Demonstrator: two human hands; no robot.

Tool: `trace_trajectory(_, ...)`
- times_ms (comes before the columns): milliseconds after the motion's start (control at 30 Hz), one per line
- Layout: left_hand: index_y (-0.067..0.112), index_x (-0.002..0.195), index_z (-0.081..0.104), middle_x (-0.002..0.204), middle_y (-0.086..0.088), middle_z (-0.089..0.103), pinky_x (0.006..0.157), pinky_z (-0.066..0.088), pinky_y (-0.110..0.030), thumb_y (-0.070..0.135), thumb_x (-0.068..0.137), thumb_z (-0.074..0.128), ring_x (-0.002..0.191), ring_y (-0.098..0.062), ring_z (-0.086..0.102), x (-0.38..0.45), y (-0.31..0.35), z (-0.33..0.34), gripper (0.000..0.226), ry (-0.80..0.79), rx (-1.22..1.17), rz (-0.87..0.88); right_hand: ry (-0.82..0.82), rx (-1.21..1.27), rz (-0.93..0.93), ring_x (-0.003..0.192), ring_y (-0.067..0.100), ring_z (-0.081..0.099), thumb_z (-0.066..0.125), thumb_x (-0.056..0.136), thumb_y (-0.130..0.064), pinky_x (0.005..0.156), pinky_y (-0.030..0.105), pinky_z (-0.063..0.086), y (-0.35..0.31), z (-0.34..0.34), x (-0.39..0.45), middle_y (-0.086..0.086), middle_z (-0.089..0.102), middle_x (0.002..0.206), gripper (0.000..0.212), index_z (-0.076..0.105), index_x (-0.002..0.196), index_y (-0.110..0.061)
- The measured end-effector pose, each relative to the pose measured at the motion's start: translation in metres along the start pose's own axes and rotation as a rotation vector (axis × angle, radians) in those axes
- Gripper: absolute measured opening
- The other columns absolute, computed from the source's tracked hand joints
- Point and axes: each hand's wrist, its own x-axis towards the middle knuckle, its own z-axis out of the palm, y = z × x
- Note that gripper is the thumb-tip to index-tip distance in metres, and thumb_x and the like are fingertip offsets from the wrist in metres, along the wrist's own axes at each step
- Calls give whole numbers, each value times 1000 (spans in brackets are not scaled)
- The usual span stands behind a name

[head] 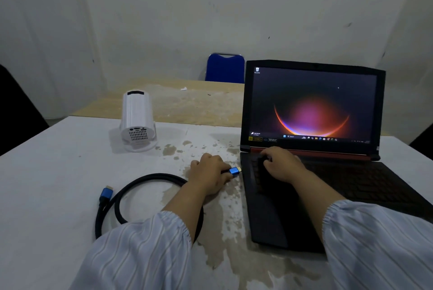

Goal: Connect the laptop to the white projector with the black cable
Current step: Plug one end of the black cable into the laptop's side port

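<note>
An open black laptop point(311, 125) with its screen lit stands on the right of the table. My left hand point(207, 172) grips one blue plug point(235, 170) of the black cable point(145, 178), its metal tip a short way from the laptop's left edge. The cable loops on the table to the left, and its other blue plug point(106, 194) lies free. My right hand point(282, 164) rests flat on the far left part of the laptop's keyboard. The white projector point(137, 121) stands at the back left, its vented port side facing me.
The white table point(46, 184) has worn brown patches in the middle. A second, bare wooden table point(187, 100) adjoins it behind, with a blue chair point(225, 68) beyond against the wall. Dark shapes sit at the far left and right edges.
</note>
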Motion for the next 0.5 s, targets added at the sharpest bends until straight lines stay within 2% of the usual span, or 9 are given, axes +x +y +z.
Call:
trace_trajectory(200,36,120,59,122,1,55,90,28,-41,40,90,47,119,-24,38,5,-10,-2,32,-77,-126,42,-54,-90,-75,132,23,43,40,89,-16,108,45,36,-4,5,11,1,46,144,46,53,132,-23)
trace_trajectory(500,31,124,58,126,1,54,97,31,-43,35,90,50,119,-23,44,7,-15,-8,35,-146,-174,110,-30,-69,-106,121,28,51,40,89,-11,102,37,42,-7,4,23,10,53,132,40,65,121,-15)
